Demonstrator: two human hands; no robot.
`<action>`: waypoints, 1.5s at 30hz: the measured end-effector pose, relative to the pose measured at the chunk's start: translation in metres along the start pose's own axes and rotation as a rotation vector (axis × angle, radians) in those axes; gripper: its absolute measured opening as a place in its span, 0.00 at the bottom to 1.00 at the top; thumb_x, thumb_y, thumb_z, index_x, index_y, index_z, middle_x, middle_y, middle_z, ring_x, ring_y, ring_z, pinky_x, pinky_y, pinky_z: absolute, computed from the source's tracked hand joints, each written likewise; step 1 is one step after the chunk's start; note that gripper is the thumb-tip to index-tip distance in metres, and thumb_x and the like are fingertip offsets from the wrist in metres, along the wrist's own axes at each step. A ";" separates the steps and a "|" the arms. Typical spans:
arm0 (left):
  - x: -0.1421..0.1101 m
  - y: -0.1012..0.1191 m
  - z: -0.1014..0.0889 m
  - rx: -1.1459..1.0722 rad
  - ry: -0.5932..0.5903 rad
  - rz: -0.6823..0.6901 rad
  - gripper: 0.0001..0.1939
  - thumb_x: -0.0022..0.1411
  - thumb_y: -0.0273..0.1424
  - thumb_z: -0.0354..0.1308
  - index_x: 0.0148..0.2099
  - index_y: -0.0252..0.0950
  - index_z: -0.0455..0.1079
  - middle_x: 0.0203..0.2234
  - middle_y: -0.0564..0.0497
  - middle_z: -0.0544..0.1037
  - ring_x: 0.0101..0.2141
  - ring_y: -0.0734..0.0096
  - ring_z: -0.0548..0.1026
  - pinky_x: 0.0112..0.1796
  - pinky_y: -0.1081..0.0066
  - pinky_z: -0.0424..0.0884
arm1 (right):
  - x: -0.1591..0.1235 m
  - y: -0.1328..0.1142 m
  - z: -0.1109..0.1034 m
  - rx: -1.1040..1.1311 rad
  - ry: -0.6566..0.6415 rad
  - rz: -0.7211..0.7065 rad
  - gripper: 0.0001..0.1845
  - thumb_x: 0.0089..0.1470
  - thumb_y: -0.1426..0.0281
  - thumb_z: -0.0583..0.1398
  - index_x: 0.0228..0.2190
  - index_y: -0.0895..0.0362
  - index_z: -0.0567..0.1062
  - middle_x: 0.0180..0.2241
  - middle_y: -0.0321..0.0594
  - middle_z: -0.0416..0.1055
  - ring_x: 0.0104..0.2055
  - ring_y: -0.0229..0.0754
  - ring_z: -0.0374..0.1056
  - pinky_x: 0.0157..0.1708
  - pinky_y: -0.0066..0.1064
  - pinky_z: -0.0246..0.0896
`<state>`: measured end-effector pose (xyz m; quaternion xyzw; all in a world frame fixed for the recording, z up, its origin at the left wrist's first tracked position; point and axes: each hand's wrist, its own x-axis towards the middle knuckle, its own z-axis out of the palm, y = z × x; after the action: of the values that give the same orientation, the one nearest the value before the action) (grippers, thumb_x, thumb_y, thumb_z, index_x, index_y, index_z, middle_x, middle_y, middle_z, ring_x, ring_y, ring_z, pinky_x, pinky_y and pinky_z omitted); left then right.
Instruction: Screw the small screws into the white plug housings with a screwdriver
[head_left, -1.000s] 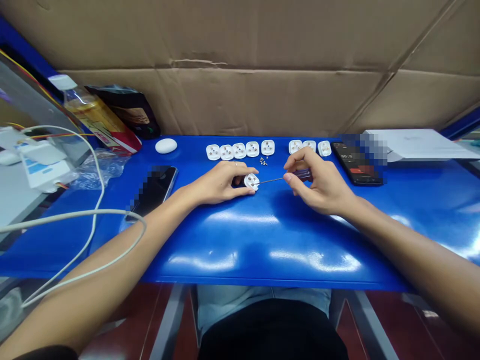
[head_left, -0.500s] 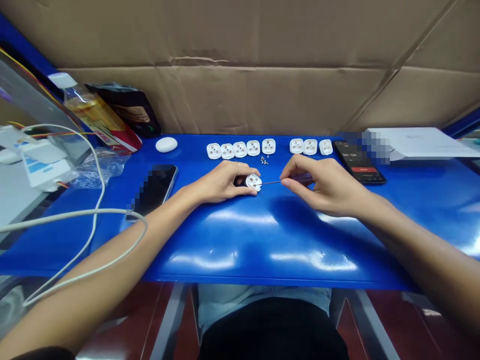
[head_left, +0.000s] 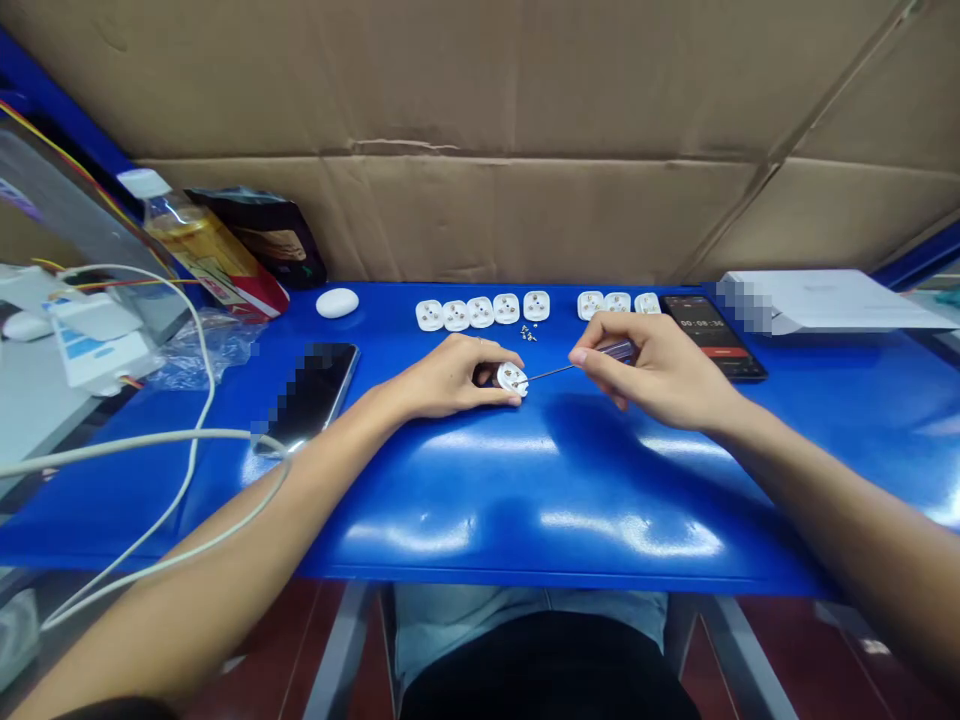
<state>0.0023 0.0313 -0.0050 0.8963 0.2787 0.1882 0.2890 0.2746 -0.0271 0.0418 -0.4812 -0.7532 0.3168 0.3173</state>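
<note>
My left hand (head_left: 450, 377) rests on the blue table (head_left: 525, 480) with its fingers closed round a small white plug part (head_left: 512, 377), tilted toward the right. My right hand (head_left: 649, 366) pinches a thin screwdriver (head_left: 581, 362) whose metal tip touches the face of that part. Behind my hands stands a row of several white plug parts (head_left: 481, 311), with three more (head_left: 617, 303) to the right. A few tiny screws (head_left: 529, 332) lie between the row and my hands.
A black phone (head_left: 311, 392) lies left of my left arm; another phone (head_left: 712, 322) with a lit screen lies right of my right hand. A white cable (head_left: 187, 440) loops at the left. Bottle (head_left: 202, 250), dark pouch (head_left: 266, 235), white pebble-shaped case (head_left: 337, 302), white box (head_left: 825, 298), cardboard wall (head_left: 480, 140) behind.
Both hands stay on the plug part and the screwdriver; the right hand's fingers have shifted slightly on the handle. The view has tilted down a little.
</note>
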 end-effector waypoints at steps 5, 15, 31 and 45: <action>-0.004 -0.005 -0.008 0.043 -0.002 0.006 0.24 0.68 0.43 0.68 0.62 0.38 0.79 0.45 0.46 0.84 0.40 0.63 0.80 0.42 0.68 0.73 | 0.012 0.028 -0.005 0.028 0.282 -0.051 0.11 0.64 0.57 0.66 0.34 0.50 0.76 0.24 0.33 0.73 0.25 0.43 0.71 0.29 0.37 0.67; -0.004 -0.004 -0.008 0.113 0.045 0.012 0.30 0.69 0.41 0.68 0.69 0.41 0.72 0.48 0.46 0.83 0.43 0.60 0.80 0.47 0.63 0.75 | 0.020 0.059 0.005 -0.093 0.253 -0.024 0.13 0.66 0.60 0.62 0.30 0.52 0.73 0.29 0.39 0.75 0.31 0.46 0.72 0.36 0.40 0.67; -0.001 -0.002 -0.005 0.025 0.295 -0.063 0.22 0.66 0.44 0.69 0.57 0.38 0.80 0.44 0.45 0.85 0.35 0.65 0.80 0.42 0.64 0.76 | 0.019 0.057 0.005 -0.081 0.246 -0.068 0.12 0.67 0.59 0.62 0.32 0.51 0.74 0.29 0.38 0.75 0.31 0.45 0.71 0.34 0.39 0.68; 0.005 0.003 0.004 -0.301 0.449 -0.139 0.15 0.61 0.40 0.74 0.45 0.35 0.84 0.41 0.45 0.86 0.41 0.61 0.83 0.47 0.62 0.79 | 0.002 0.022 0.013 -0.076 0.296 -0.281 0.09 0.68 0.63 0.63 0.33 0.49 0.76 0.31 0.36 0.78 0.35 0.45 0.75 0.38 0.40 0.70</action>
<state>0.0088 0.0305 -0.0052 0.7576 0.3656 0.4013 0.3623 0.2755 -0.0207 0.0176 -0.4244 -0.7695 0.1663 0.4473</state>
